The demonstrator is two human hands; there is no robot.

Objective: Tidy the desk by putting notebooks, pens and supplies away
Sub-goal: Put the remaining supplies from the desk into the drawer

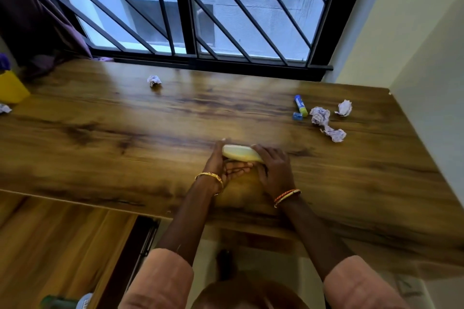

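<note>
You have both hands on a pale, cream-coloured tube [241, 152] near the middle of the frame, low over the surface [125, 120]. Your left hand [221, 165] wraps one end, your right hand [272, 168] curls over the other, probably to close it or steady it before you put it away; what it is stays blurred. At the right of the frame a glue stick [300, 105] lies beside its blue cap [297, 116], near crumpled papers [324, 120]. Another paper ball [154, 81] sits at upper centre-left, and a yellow container [12, 86] stands at the left edge, a likely place for supplies.
</note>
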